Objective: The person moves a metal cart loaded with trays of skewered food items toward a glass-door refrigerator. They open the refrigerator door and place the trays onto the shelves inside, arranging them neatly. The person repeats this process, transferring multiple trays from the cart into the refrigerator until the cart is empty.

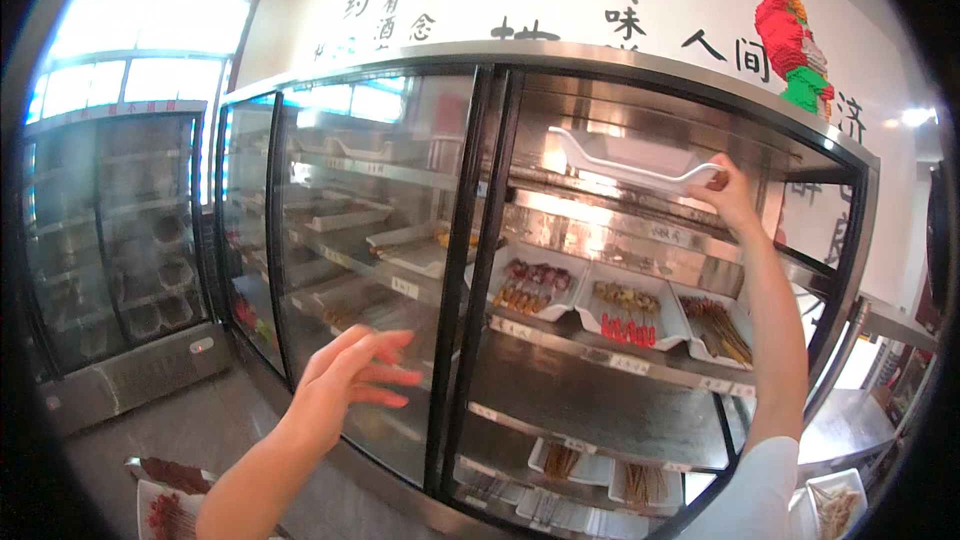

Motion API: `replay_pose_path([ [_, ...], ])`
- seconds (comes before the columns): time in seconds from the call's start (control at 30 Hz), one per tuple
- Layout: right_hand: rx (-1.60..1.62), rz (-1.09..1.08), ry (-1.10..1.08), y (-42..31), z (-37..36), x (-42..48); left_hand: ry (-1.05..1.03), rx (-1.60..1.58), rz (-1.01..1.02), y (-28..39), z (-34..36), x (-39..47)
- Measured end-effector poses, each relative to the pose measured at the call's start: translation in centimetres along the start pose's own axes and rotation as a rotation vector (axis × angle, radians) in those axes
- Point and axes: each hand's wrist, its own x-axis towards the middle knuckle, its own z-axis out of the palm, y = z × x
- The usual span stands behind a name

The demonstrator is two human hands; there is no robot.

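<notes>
My right hand (724, 195) pinches the right end of a white plastic tray (626, 165) at the top shelf of a glass-fronted display cabinet (517, 52). The tray's rim is wavy; I cannot see what, if anything, lies in it. My left hand (356, 371) hovers with fingers apart in front of the cabinet's sliding glass door (360, 240), holding nothing. On the shelf below the raised tray stand white trays with skewered food: one with dark red and yellow skewers (532, 281), one with red and pale skewers (628, 315), one with brown skewers (716, 326).
Lower shelves carry more skewer trays (574, 461) and label strips (630, 367). Black door frames (457, 300) stand between my hands. A second glass-door cabinet (112, 240) is at left. Near my left forearm is a tray of red skewers (169, 514); at lower right, another skewer tray (832, 506).
</notes>
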Motion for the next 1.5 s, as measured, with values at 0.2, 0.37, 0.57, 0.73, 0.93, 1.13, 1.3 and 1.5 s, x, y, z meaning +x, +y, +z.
replay_pose_path([
  [0.2,-0.12,0.153,0.064,8.5,6.6,8.1,0.379,0.127,0.038,-3.1,-5.4,2.1],
  [0.37,-0.146,0.106,-0.116,11.5,12.1,12.4,0.52,0.101,0.079,-4.8,-8.8,3.9],
  [0.57,-0.301,0.052,-0.342,13.7,16.4,16.3,0.62,0.077,0.088,-5.8,-10.6,6.4],
  [0.73,-0.283,0.197,-0.721,12.2,20.8,18.4,0.68,0.056,0.089,-7.8,-12.3,6.1],
  [0.93,-0.296,0.042,-0.773,12.3,27.3,21.1,0.776,0.031,0.071,-9.3,-13.7,3.9],
  [1.13,-0.226,-0.056,-0.842,10.3,31.1,21.1,0.999,0.107,0.101,-9.0,-14.4,-0.5],
  [1.3,-0.364,-0.129,-0.737,11.6,32.2,22.0,1.207,0.109,0.107,-9.2,-15.5,-6.7],
  [1.5,-0.309,-0.446,-0.003,12.3,29.8,18.1,1.565,0.334,0.039,-9.9,-17.5,-19.3],
])
